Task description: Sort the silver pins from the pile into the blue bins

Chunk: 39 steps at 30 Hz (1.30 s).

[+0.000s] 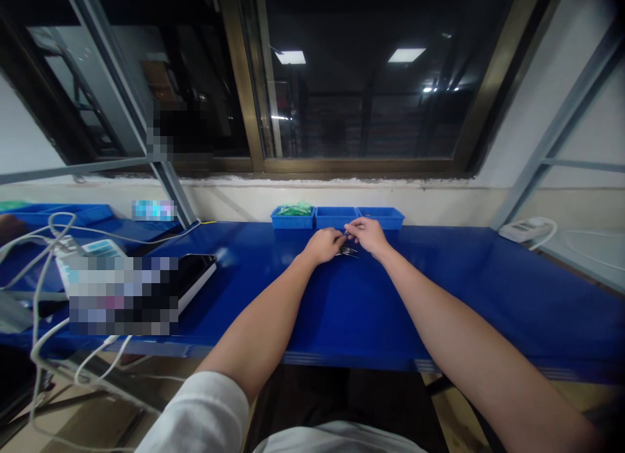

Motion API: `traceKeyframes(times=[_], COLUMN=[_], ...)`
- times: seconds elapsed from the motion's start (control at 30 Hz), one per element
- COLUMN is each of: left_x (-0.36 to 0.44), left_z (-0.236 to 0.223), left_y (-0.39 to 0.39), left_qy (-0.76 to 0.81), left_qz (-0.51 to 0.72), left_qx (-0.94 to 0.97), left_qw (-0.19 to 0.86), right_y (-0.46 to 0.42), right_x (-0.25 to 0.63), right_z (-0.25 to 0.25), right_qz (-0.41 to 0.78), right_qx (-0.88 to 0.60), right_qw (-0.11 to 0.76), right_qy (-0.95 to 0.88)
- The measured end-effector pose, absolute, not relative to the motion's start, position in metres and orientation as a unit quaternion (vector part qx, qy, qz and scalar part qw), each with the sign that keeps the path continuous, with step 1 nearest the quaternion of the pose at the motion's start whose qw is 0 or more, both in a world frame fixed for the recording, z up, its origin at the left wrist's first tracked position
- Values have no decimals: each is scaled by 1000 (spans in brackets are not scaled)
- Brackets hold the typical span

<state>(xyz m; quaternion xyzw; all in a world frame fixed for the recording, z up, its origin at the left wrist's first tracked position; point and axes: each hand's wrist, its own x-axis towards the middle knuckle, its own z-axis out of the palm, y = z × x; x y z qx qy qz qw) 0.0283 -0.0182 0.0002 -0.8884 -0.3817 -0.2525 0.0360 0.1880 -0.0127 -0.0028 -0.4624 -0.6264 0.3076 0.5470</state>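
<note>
My left hand point(324, 245) is closed above the blue table point(254, 290), its fingertips pinched together. My right hand point(367, 235) is also pinched, close beside the left fingertips. Whatever is between the fingers of either hand is too small to make out. Just below the fingertips lies a small pile of thin metal pieces point(348, 251), partly hidden by my left hand. Behind the hands stands a row of joined blue bins: the left bin point(293, 224) holds green plastic packaging, and beside it are a middle bin point(336, 220) and a right bin point(390, 220), partly behind my right hand.
On the left lies a dark-topped device point(201, 264) with a blurred patch over it. White cables point(36, 310) loop over the table's left edge. A white power strip point(525, 230) sits at the right. Another person's hand point(10, 228) shows at the far left, near other blue trays point(83, 213).
</note>
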Motion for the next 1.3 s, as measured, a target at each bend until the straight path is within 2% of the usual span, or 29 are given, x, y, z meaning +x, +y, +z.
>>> traceKeyframes(times=[0.2,0.37,0.6,0.87,1.07,1.3], left_x=[28,26,23,21,10,7], left_z=[0,-1,-1,2,1,2], left_y=[-15,-14,-13,-16,-7,-5], left_qy=[-422,-448,-454,-422,-508,-546], left_qz=[-240,-230,-217,-305,-383,-400], left_qx=[-873,-863,-863,-852,-767,-728], left_qw=[46,42,42,-48,-85,-108], right_y=[-10,-8,-16,-13,-16,-7], right_x=[191,192,192,199,202,201], right_z=[-6,-8,-2,-4,-1,11], right_qz=[273,237,263,299,317,358], right_qx=[-498,-472,-435,-483,-506,-480], right_qw=[516,509,505,520,527,554], right_qy=[-642,-680,-698,-638,-605,-578])
